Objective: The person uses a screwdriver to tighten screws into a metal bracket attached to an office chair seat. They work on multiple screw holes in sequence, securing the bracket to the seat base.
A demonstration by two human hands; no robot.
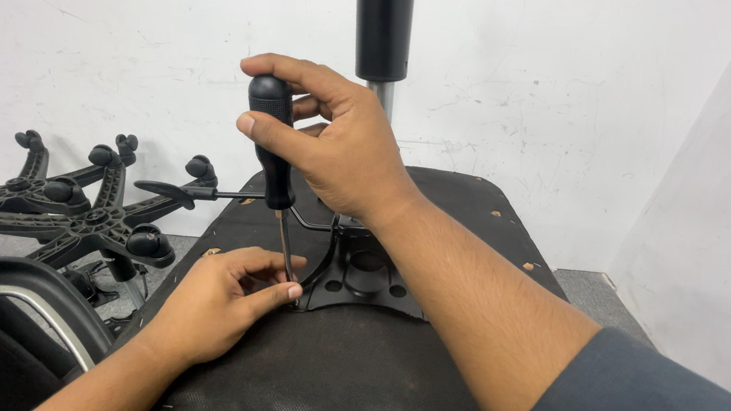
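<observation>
While the right hand (344,145) wraps closed around the black handle of a screwdriver (274,156), the tool stands almost upright, tilted slightly, with its thin metal shaft running down to the edge of a black metal plate (367,277). That plate is mounted on the underside of an upturned chair seat (340,373), covered in black fabric, which fills the middle of the view. The left hand (222,303) rests on the fabric with its fingers (272,295) pinched shut around the lower shaft, right at the tip, steadying it; the screw itself is hidden behind them.

A black and silver gas cylinder (382,33) rises from the plate behind the hands. To the left, well apart, lies a black 5-armed wheeled base (80,205), and a curved black armrest (12,301) sits in the lower left corner.

Risks, as a judgement: the tip could jump off the screw if the handle leans further, and it would strike the left fingertips, which sit just beside it. A slip could also tear the fabric. Pressing at an angle could chew up the screw head.
</observation>
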